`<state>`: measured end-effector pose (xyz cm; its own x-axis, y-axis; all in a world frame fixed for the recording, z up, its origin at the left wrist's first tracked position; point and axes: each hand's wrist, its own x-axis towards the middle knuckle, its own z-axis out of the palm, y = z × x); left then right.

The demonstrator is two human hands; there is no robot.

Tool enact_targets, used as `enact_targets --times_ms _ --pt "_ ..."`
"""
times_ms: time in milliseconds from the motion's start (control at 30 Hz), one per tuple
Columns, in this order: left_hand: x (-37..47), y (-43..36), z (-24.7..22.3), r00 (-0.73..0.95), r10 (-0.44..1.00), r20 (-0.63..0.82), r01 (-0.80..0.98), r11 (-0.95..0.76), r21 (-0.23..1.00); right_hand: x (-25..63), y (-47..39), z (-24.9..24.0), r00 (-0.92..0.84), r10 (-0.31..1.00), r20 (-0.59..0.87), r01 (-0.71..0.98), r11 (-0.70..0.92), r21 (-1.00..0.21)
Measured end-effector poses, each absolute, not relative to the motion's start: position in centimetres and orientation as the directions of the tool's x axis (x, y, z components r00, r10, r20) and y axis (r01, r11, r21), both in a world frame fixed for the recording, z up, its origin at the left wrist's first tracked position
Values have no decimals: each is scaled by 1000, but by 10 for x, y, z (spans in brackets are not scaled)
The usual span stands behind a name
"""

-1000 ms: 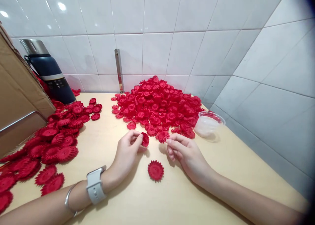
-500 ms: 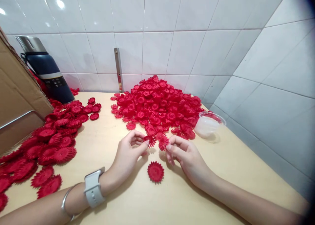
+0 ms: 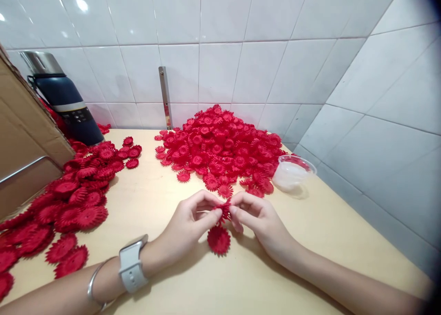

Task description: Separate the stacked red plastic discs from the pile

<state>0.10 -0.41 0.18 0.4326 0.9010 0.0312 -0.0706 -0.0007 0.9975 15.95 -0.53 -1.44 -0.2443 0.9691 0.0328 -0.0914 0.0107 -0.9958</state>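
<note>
Between my fingertips are small red fringed flower pieces (image 3: pixel 224 209), brought together so closely that I cannot separate their outlines. My left hand (image 3: pixel 198 216) pinches from the left, thumb against fingers. From the other side my right hand (image 3: pixel 257 214) pinches too. Just below the fingers, a larger red notched disc (image 3: pixel 218 240) lies flat on the table (image 3: pixel 172 283). Behind both hands rises a big heap of the same small red flower pieces (image 3: pixel 220 145), with a few loose ones at its front edge.
A clear plastic cup (image 3: pixel 291 174) leans by the heap's right side. At left, larger red discs (image 3: pixel 86 197) lie piled before a cardboard box (image 3: pixel 31 135) and a dark blue flask (image 3: pixel 70 101). A tiled wall (image 3: pixel 220 71) closes off the back.
My hands have come together, the left moving rightward, so the flower pieces that were apart now meet. The disc below stays in place.
</note>
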Motion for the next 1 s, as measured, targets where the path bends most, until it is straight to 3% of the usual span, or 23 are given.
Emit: enact_targets --times_ms 300,500,733,1000 --pt "1 -3 -1 496 868 22 -90 26 996 156 -11 -14 -281 957 70 72 94 -993" --pt "1 -2 1 442 895 52 -92 -12 996 155 -9 -15 -149 982 114 160 138 -977" --pt "0 -2 2 415 910 15 -57 9 998 156 -10 -8 -394 916 75 150 145 -978" --pt "1 0 1 423 906 -16 -36 35 999 158 -9 -11 -336 935 111 172 177 -969"
